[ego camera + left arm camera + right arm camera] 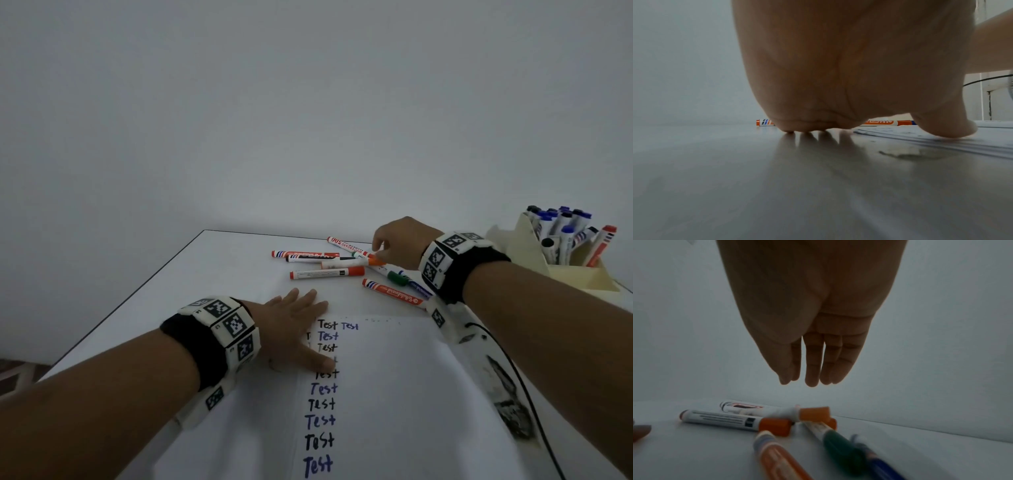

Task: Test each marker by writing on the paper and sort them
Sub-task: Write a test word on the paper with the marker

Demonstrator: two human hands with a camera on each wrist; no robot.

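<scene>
Hard-to-see stuff first: the lighting is dim, so most marker labels are unreadable, and the right wrist view blurs the nearest barrels. The left hand (291,329) covers the upper left corner of the paper (394,394), hiding part of a few "Test" lines under the thumb. In the left wrist view the palm blocks most of the scene, with only the ends of an orange marker peeking out behind it. The paper's bottom edge runs out of frame in the head view.

The left grip is released: fingers flat and spread, pressing on the table (212,267) and the paper edge, holding nothing.

The right hand (399,245) hangs over the loose pile of markers (342,265), which sits at about 12 o'clock from the paper. Its fingers (812,369) point down, straight and close together, with a gap between the tips and the markers below, so that grip is released too. The orange-capped marker (813,413) lies right under the fingertips, and a green-capped marker (840,444) is at 5 o'clock from it.

At 2 o'clock from the paper, a cream holder (579,270) stands packed with upright markers, mostly blue-capped, partly hidden by the right wristband.
</scene>
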